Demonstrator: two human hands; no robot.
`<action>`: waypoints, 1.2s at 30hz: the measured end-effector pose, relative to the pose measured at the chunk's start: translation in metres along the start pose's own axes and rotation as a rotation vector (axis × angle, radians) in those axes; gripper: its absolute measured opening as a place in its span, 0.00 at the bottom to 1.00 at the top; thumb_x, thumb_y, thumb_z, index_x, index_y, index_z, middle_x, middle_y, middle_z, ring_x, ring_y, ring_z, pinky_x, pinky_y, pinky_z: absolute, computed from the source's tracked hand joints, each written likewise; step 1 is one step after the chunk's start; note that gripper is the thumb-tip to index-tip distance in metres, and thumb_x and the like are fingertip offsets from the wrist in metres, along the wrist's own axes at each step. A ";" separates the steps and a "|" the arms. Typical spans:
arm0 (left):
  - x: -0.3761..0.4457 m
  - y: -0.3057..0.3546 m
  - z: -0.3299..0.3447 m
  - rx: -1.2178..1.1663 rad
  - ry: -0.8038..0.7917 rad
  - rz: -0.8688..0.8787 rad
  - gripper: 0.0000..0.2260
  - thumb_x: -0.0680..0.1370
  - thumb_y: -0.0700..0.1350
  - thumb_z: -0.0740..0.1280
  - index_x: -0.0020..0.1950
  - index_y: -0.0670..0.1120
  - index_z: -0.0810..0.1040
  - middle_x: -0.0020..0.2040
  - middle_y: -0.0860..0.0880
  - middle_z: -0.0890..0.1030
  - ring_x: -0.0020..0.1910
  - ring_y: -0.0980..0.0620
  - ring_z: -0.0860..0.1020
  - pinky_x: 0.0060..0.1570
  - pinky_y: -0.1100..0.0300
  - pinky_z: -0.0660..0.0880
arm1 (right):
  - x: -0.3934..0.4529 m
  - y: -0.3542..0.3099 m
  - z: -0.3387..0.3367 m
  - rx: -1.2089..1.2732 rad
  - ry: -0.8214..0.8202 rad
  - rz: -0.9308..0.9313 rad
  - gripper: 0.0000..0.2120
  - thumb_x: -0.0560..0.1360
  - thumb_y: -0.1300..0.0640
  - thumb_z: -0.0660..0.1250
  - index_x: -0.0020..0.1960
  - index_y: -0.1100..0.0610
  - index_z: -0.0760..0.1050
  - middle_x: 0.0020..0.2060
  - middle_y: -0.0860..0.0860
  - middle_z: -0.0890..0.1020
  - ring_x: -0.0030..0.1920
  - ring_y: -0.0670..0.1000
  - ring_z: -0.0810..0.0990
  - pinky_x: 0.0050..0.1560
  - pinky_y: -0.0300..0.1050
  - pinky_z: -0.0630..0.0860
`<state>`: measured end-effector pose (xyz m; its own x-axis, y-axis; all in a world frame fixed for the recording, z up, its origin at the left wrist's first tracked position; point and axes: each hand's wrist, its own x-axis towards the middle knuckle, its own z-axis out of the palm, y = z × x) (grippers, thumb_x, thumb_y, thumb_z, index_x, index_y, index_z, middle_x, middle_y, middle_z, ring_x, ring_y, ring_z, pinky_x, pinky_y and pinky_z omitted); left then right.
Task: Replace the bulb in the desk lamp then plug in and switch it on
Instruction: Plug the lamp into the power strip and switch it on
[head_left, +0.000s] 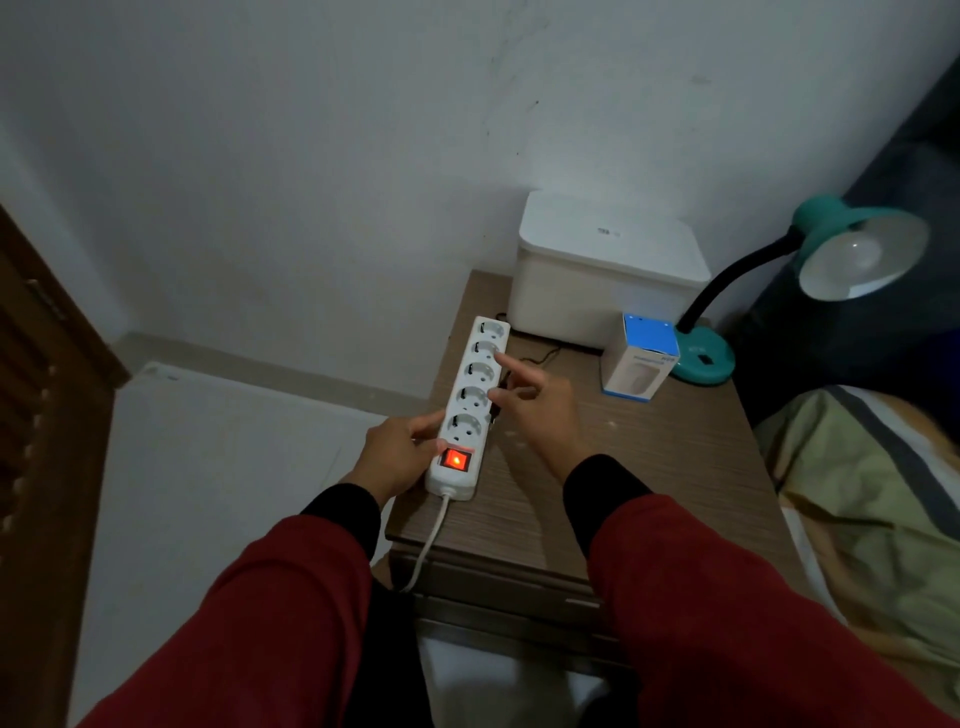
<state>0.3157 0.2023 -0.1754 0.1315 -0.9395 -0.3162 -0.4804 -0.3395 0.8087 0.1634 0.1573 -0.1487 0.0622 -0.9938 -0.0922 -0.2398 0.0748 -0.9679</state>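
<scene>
The teal desk lamp (701, 356) stands at two o'clock at the far right corner of the desk (649, 467), its gooseneck arching right, and a bulb (857, 249) sits in the shade, unlit. The power strip (470, 405) lies along the desk's left edge, its rocker switch (456, 460) glowing orange at the near end, so it looks live.

The left hand (400, 457) holds that near end, fingers curled round the side, thumb just by the switch. The right hand (540, 410) is at the strip's right flank, index finger stretched towards the second socket from the far end, the other fingers curled over something small and dark, possibly the lamp's plug; I can't tell whether it is truly gripped. A thin black cord (540, 356) trails at twelve o'clock from that hand.

The risks, as I judge them: a fingertip straying into a live socket, the thumb knocking the rocker off, the strip slipping off the desk edge if the steadying hand lets go, or a tug on the cord dragging the lamp.

Writing: the blue-and-white bulb box (641, 364), just left of the lamp base, has print too blurred to read. The white lidded box (608, 270) behind carries a small dark mark, illegible.
</scene>
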 end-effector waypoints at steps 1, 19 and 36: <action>0.000 0.000 0.000 -0.001 -0.002 0.001 0.19 0.77 0.41 0.65 0.68 0.51 0.72 0.64 0.45 0.78 0.62 0.48 0.75 0.64 0.53 0.72 | 0.000 0.002 0.002 -0.001 0.017 0.000 0.20 0.73 0.72 0.66 0.64 0.61 0.75 0.41 0.50 0.75 0.33 0.39 0.79 0.28 0.22 0.71; 0.002 -0.001 0.003 -0.020 0.026 0.004 0.18 0.77 0.40 0.66 0.66 0.50 0.74 0.62 0.45 0.79 0.61 0.51 0.76 0.62 0.61 0.69 | 0.010 0.029 0.037 -0.354 0.155 -0.169 0.07 0.68 0.64 0.73 0.45 0.60 0.78 0.43 0.55 0.80 0.42 0.52 0.80 0.45 0.45 0.80; 0.005 0.008 0.009 -0.013 0.046 -0.039 0.19 0.77 0.40 0.66 0.68 0.47 0.72 0.66 0.44 0.76 0.65 0.49 0.73 0.66 0.58 0.67 | 0.017 0.037 0.040 -0.465 0.063 -0.179 0.08 0.68 0.64 0.73 0.45 0.59 0.77 0.45 0.57 0.81 0.44 0.54 0.82 0.46 0.53 0.82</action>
<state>0.3044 0.1957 -0.1750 0.1902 -0.9265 -0.3246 -0.4624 -0.3762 0.8029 0.1941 0.1468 -0.1956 0.0869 -0.9917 0.0944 -0.6378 -0.1282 -0.7594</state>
